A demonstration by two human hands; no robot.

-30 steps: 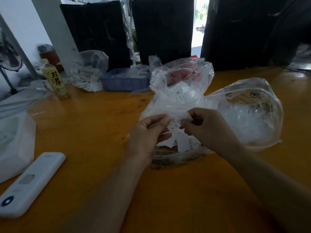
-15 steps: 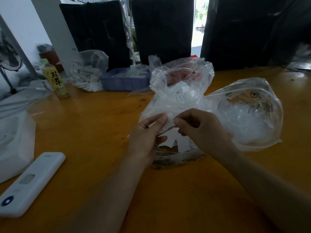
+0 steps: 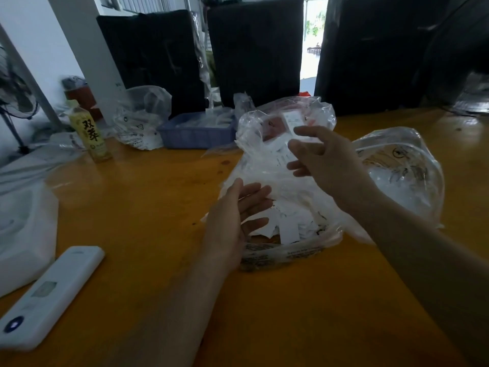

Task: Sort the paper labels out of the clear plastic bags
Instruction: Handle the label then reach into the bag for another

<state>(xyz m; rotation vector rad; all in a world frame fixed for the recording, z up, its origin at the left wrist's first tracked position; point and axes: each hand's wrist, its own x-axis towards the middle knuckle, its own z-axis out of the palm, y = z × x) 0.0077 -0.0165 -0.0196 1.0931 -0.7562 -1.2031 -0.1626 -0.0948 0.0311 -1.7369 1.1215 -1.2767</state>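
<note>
A crumpled clear plastic bag (image 3: 267, 170) lies in the middle of the orange table (image 3: 148, 207), with a heap of white paper labels (image 3: 291, 229) showing at its near end. My left hand (image 3: 235, 215) hovers at the bag's left side, fingers straight and holding nothing. Raised over the bag's upper part, my right hand (image 3: 325, 160) has its fingers spread. A single white label (image 3: 291, 122) shows just above its fingertips; whether it is touched I cannot tell. A second puffed clear bag (image 3: 404, 176) lies to the right, behind my right forearm.
A white remote-like device (image 3: 50, 292) lies near the front left, beside a white plastic object (image 3: 23, 234). At the back left stand a yellow drink bottle (image 3: 88, 133), another filled clear bag (image 3: 140, 125) and a blue basket (image 3: 195, 133). Dark bulky shapes line the far edge.
Both hands were pinching a label together over the bag. They have now parted: the right hand rose toward the bag's top with its fingers spread, and the left hand opened.
</note>
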